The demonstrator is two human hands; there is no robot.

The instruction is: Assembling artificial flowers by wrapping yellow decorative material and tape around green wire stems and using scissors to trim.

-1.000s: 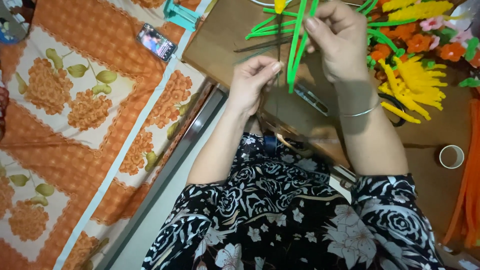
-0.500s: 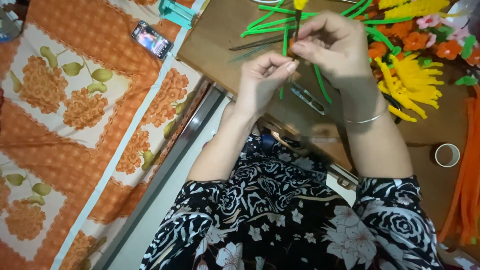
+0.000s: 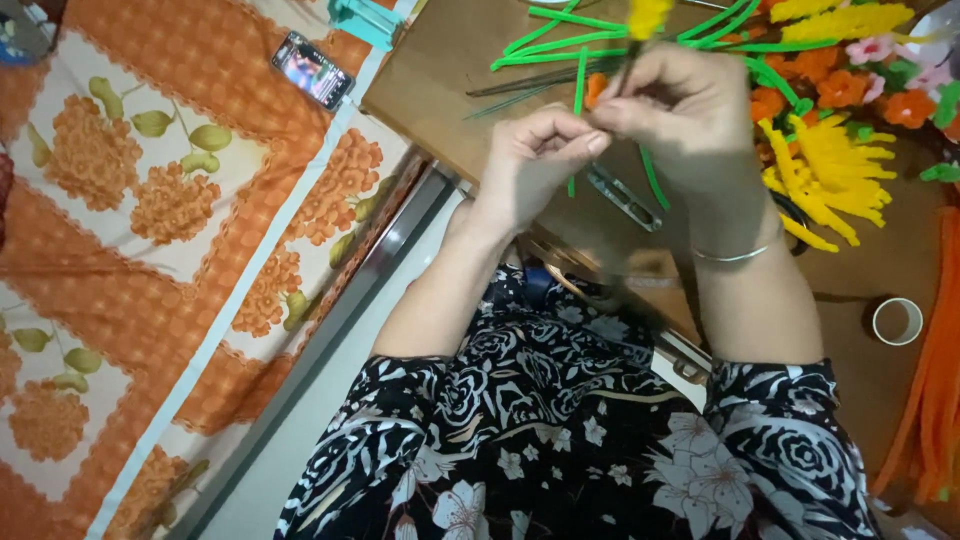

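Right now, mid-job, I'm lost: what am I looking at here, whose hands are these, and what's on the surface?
There is no machine here. A camera worn on a person's head looks down at their own two bare hands and patterned black and white sleeves. The left hand and the right hand meet over a brown table, pinching a green fuzzy wire stem with a yellow tuft on top. On the table lie more green stems, yellow fuzzy pieces, small orange flowers, a metal tool and a roll of tape. To the left, a phone rests on an orange flowered cloth.
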